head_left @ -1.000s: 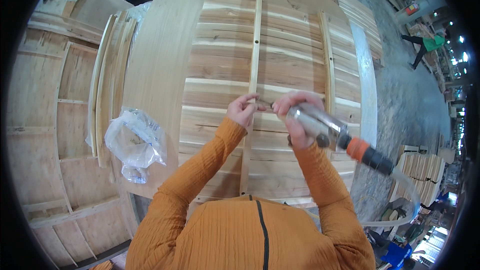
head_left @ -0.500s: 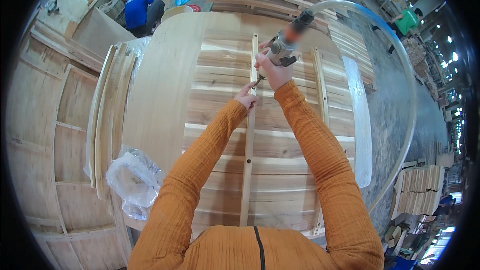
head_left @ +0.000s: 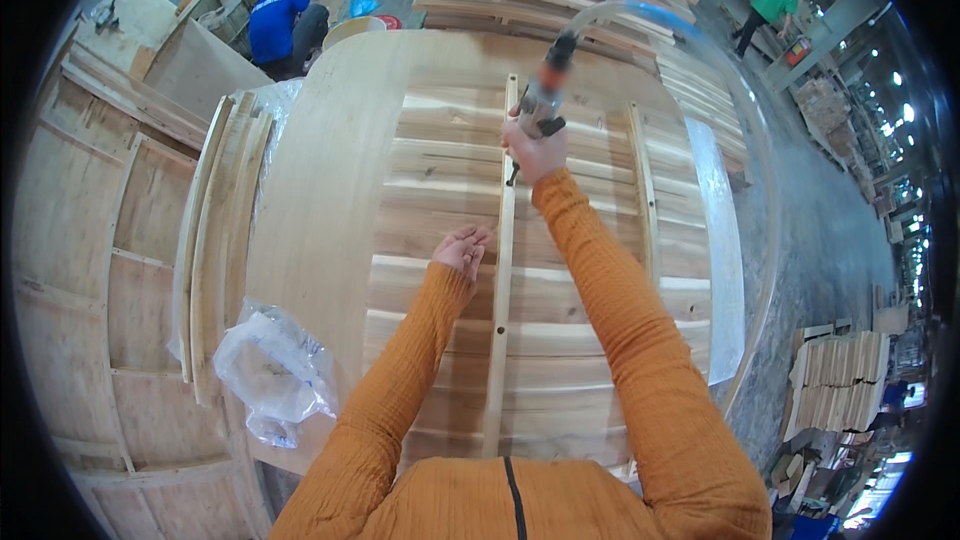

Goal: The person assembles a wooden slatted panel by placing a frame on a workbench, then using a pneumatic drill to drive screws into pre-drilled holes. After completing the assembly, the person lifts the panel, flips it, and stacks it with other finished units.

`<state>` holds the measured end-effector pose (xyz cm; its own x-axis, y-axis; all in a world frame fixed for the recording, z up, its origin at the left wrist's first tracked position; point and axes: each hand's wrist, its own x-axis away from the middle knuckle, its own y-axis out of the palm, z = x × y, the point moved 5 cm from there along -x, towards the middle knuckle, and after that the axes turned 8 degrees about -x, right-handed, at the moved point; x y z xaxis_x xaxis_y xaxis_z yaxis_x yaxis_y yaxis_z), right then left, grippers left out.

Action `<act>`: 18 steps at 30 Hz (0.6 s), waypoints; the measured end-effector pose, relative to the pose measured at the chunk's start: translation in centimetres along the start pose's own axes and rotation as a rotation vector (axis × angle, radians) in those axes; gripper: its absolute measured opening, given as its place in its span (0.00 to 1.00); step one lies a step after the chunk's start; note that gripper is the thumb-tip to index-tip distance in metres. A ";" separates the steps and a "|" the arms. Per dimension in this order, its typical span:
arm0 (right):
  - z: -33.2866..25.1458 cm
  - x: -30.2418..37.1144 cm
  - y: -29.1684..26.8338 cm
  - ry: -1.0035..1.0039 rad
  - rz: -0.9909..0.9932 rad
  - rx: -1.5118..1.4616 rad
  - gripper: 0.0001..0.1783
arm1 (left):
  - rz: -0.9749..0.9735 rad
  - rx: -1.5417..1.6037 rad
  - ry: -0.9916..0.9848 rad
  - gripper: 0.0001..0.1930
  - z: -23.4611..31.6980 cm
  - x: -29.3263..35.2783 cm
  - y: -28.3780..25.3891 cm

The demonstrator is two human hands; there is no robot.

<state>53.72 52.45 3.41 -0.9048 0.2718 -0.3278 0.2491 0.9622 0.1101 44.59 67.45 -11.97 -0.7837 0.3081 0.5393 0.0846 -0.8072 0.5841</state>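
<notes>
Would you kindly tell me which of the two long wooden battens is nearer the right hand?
The left long, pale wooden batten: the right hand holds a silver-and-orange power tool over it, while the right batten lies farther rightward.

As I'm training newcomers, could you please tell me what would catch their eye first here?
Probably the power tool in the right hand, its bit at the middle wooden strip. Then the left hand beside that strip, and the crumpled clear plastic at the wooden panel's lower left.

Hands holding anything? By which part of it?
Right hand: the driver, by its lower body near the bit. Left hand: can't tell whether anything small is held.
</notes>
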 end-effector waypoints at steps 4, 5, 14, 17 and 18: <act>-0.2 0.1 0.5 0.107 0.040 -0.092 0.08 | 0.027 0.086 -0.024 0.15 -1.2 5.4 -2.8; -0.3 0.2 0.4 0.087 0.036 -0.103 0.08 | 0.047 0.086 -0.045 0.15 -1.7 6.6 -3.3; -3.0 2.5 0.1 -0.063 -0.027 -0.005 0.13 | -0.141 -0.151 -0.244 0.14 -6.4 15.7 -6.8; -7.0 7.7 1.0 -0.056 -0.034 -0.225 0.11 | -0.048 -0.156 -0.317 0.08 -6.0 17.5 -7.6; -8.3 10.2 1.3 -0.036 -0.026 -0.277 0.10 | -0.047 -0.109 -0.306 0.07 -5.9 17.7 -8.0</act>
<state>41.90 56.38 8.02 -0.8955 0.2522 -0.3668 0.1176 0.9288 0.3514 26.43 76.42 -10.66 -0.5629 0.4697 0.6801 -0.0262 -0.8325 0.5533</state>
